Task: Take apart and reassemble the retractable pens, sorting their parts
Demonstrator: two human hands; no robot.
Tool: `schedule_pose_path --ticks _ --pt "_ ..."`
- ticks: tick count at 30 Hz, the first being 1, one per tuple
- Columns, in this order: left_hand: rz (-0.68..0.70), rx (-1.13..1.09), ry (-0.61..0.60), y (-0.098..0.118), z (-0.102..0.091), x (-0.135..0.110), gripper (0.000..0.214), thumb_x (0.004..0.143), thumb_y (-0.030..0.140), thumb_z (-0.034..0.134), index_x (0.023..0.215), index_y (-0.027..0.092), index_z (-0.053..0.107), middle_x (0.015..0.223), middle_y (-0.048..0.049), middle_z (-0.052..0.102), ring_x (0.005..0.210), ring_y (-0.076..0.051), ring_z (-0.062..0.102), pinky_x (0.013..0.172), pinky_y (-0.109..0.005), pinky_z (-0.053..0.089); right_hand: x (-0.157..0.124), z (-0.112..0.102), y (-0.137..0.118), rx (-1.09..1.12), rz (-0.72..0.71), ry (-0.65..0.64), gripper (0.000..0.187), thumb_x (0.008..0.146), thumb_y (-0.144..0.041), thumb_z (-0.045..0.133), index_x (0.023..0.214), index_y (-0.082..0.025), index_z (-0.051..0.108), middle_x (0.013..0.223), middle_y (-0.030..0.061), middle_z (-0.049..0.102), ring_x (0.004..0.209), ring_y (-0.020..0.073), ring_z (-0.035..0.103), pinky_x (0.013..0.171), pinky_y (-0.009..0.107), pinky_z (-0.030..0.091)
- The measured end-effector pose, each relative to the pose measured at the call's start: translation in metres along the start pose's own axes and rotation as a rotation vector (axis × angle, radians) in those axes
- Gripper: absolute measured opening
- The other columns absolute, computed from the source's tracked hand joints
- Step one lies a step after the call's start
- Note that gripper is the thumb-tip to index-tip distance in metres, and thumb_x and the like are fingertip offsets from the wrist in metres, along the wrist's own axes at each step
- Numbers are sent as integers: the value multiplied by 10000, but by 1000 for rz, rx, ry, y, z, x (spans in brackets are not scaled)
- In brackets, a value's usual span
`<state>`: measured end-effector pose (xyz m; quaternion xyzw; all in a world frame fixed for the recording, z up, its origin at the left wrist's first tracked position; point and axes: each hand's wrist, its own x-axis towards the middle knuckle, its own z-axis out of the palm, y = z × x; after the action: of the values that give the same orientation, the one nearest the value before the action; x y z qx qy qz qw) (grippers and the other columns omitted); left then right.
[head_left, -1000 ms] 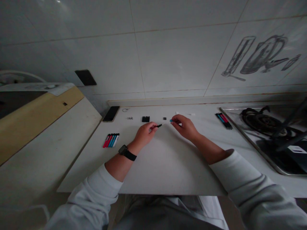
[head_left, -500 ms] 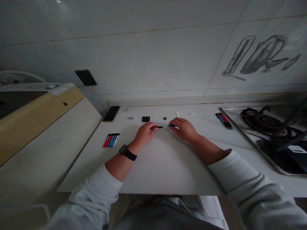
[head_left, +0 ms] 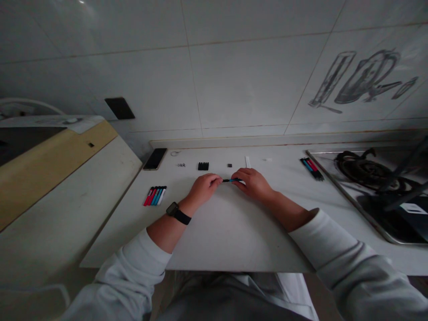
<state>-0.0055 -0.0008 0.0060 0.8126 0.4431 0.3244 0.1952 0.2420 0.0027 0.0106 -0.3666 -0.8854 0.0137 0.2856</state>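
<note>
Left hand [head_left: 205, 187]: thumb and fingers pinch the black end of the pen [head_left: 230, 180].
Right hand [head_left: 250, 182]: fingers pinch its blue section.
Pen position: between both hands, over the counter [head_left: 240, 227].
Risk: uneven sideways force could bend or misalign it; a slack pinch could drop it.
Lettering: none legible; white label [head_left: 414, 208], far right, too blurred.

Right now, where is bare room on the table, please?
Bare: the white table between both forearms, from left hand and right hand to the near edge. Busier: the back, from phone to white strip, with black pieces between.
</note>
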Motion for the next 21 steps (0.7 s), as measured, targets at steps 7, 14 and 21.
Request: schedule_pose_path --ticks 7,14,21 --pt "-33 32 -31 -2 1 0 267 1014 295 561 842 184 733 812 -33 727 766 -169 640 737 -291 459 -1 4 -2 -5 -37 18 120 995 -263 612 1031 -202 709 979 85 724 899 219 645 822 336 439" --pt "-34 13 -29 -3 1 0 250 1009 286 563 842 183 718 824 -33 724 789 -174 643 754 -301 473 -1 5 -4 -25 -31 7 147 1009 -292 605 1030 -197 715 953 80 737 872 218 651 821 341 431" --pt "-52 -172 16 -5 4 0 148 930 278 679 1057 203 695 1026 -43 747 932 -175 691 869 -309 530 -1 5 -2 -31 4 -9 183 1018 -321 591 1028 -197 726 952 86 748 854 219 656 804 339 429"
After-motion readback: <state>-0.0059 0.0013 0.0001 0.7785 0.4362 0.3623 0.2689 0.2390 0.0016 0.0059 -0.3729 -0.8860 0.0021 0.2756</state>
